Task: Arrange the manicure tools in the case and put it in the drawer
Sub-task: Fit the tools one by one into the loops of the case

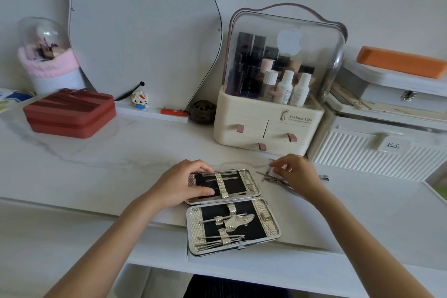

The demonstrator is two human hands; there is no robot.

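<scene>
The left hand (187, 183) grips the open case (229, 210) to steady it while the right hand (296, 173) pinches a loose tool (267, 173) for slotting in

One head-worn wide-angle view only, so no overlap with another. Looks forward and steeply down from above the near edge of the white table (101, 172), facing the back wall. Close enough that both forearms enter from the bottom corners, with the left hand (186, 183) and right hand (298, 174) near mid-frame. Takes in the open case (232, 210) at the near edge and the cosmetics organiser (271, 114) along the far edge. Straight lines bow toward the frame borders.
</scene>
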